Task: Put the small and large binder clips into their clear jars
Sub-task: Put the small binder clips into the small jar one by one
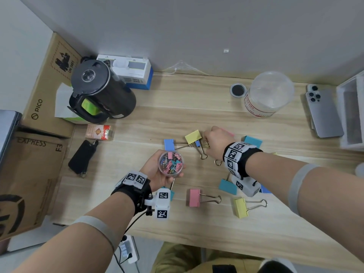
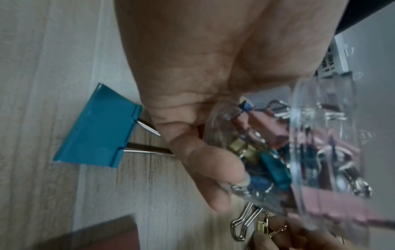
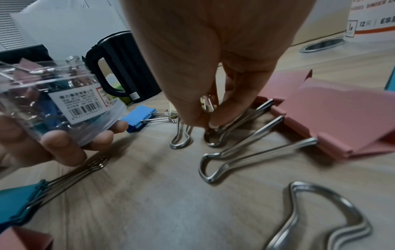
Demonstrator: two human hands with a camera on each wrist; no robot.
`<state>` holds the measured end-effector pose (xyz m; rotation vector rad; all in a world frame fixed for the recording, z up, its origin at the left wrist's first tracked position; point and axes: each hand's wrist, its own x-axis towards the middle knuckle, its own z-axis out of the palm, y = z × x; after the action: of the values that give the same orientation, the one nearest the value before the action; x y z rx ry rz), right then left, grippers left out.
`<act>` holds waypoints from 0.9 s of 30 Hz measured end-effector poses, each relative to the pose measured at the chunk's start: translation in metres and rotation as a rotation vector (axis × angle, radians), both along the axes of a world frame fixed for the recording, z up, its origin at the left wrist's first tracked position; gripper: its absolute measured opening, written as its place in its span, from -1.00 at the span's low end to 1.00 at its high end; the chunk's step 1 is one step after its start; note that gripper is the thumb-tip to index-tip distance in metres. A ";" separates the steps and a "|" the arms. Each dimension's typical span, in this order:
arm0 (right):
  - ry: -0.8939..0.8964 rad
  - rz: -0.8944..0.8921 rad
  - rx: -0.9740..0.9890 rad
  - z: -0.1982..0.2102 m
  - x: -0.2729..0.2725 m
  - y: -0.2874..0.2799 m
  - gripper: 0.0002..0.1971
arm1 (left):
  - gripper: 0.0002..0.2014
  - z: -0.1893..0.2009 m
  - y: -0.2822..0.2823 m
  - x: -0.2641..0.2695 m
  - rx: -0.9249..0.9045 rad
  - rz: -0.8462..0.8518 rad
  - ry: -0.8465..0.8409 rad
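My left hand (image 1: 154, 170) grips a small clear jar (image 1: 171, 164) of small coloured binder clips, held open end up just above the table; the jar (image 2: 310, 152) fills the left wrist view. My right hand (image 1: 208, 140) reaches down at the table's middle and pinches a small gold clip (image 3: 207, 104) among the wire handles of large clips. Several large clips lie around: yellow (image 1: 193, 136), blue (image 1: 169, 144), pink (image 1: 195, 197), teal (image 1: 228, 186). The large clear jar (image 1: 267, 95) stands at the back right.
A black kettle (image 1: 98, 89) and a white box (image 1: 134, 71) stand at the back left, with a cigarette pack (image 1: 98, 131) and a black key case (image 1: 81, 156) in front. Two phones (image 1: 323, 113) and a white tray (image 1: 352, 111) lie at the right edge. Cardboard boxes border the left.
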<state>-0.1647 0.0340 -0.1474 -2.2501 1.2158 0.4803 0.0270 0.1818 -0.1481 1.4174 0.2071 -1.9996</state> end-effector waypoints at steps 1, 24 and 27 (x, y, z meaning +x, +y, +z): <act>-0.007 0.002 -0.001 0.000 0.000 0.000 -0.66 | -0.55 0.000 0.000 0.000 -0.001 0.001 0.002; -0.098 -0.148 -0.015 -0.004 -0.006 0.006 -0.83 | -0.53 0.009 0.008 -0.011 -0.009 -0.008 -0.023; -0.149 -0.153 -0.077 -0.005 -0.006 0.009 -0.91 | -0.53 0.010 0.012 -0.011 0.001 -0.004 -0.024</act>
<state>-0.1707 0.0426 -0.1524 -2.1915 1.3351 0.2071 0.0160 0.1934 -0.1378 1.4419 0.1950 -1.9848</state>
